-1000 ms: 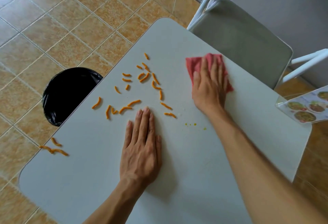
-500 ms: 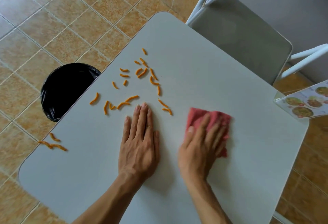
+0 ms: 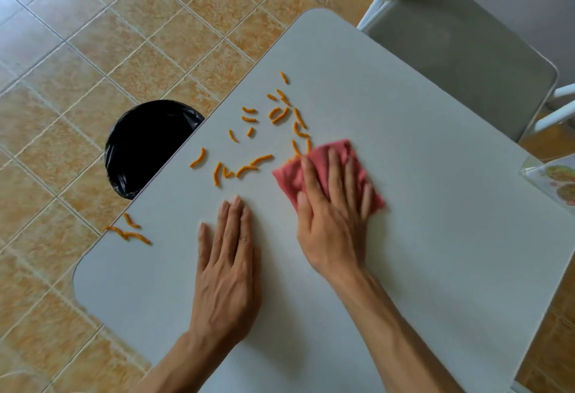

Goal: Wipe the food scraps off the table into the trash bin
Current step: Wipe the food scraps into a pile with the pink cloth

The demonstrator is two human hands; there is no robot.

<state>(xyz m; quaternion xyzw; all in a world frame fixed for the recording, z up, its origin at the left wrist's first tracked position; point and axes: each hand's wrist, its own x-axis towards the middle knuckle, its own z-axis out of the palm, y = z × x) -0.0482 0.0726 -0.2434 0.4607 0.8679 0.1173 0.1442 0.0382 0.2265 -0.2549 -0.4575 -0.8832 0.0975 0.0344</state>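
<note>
Several orange food scraps lie scattered on the white table, towards its left edge. A few more scraps sit at that edge, nearer to me. My right hand presses flat on a pink cloth, whose far-left edge touches the nearest scraps. My left hand rests flat on the table, fingers together, holding nothing. A trash bin with a black liner stands on the floor, partly hidden under the table's left edge.
A grey folding chair stands at the table's far side. A clear stand with a picture menu sits at the table's right edge. Tan floor tiles surround the table.
My right hand has swept the cloth from the far side towards me, then left and forward up against the scraps. My left hand has stayed flat in place.
</note>
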